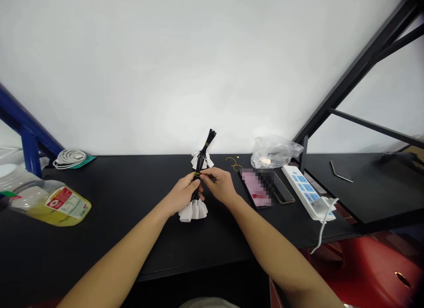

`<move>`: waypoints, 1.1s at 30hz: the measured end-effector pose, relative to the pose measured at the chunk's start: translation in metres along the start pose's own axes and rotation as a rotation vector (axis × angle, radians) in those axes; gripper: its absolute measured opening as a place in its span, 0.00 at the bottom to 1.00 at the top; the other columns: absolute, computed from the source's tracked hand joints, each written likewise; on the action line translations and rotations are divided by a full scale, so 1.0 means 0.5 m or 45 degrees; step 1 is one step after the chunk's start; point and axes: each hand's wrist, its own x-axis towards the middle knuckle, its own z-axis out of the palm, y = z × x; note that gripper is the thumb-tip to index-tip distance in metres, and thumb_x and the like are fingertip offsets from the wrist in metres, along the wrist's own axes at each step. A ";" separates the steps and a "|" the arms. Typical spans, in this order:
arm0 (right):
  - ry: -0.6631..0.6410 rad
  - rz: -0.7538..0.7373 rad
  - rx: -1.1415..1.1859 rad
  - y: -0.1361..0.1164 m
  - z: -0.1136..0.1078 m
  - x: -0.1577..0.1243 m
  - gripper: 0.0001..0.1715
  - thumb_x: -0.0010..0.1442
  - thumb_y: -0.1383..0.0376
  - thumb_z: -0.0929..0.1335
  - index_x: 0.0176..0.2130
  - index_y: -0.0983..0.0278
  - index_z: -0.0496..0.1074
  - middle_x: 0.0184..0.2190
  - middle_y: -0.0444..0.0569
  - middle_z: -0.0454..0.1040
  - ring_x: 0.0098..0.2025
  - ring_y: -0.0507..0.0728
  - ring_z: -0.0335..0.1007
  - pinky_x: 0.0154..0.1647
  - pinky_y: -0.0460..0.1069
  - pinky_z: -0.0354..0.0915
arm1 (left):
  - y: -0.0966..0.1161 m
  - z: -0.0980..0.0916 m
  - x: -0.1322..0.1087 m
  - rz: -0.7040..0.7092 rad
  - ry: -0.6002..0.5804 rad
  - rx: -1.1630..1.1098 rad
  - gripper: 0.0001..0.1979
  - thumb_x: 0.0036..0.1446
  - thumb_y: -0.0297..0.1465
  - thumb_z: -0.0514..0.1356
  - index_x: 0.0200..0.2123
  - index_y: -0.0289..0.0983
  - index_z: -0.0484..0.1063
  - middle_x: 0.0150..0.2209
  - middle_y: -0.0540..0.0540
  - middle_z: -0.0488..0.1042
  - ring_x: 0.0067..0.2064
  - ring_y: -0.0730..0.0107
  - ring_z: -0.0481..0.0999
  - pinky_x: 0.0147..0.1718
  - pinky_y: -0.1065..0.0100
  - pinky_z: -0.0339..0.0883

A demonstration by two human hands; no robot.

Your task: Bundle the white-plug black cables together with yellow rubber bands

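Your forearms reach forward over a black tabletop (115,242) and meet near its middle. Your left hand (182,194) is wrapped around an upright bundle of black wires (200,160) with white paper-like ends, and your right hand (219,185) clamps onto the bundle from the other side, beside a yellow tie (197,174). Loose gold wire (233,163) lies just beyond your right hand. Farther right are a phone (256,186), a white power strip (306,191) and a clear plastic bag (274,151). Farther left are a labelled plastic jug (53,204) and a coiled white cable (69,159). Your right fingertips are partly hidden, the phone is pixelated, and you cannot tell whether the bundle touches the tabletop.
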 end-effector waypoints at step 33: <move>-0.134 0.139 -0.656 0.003 -0.018 0.027 0.04 0.57 0.68 0.66 0.30 0.63 0.71 0.30 0.46 0.76 0.31 0.52 0.68 0.31 0.46 0.51 | 0.029 -0.007 -0.027 -0.068 -0.128 0.776 0.37 0.63 0.39 0.52 0.72 0.34 0.48 0.50 0.38 0.77 0.44 0.56 0.77 0.44 0.63 0.64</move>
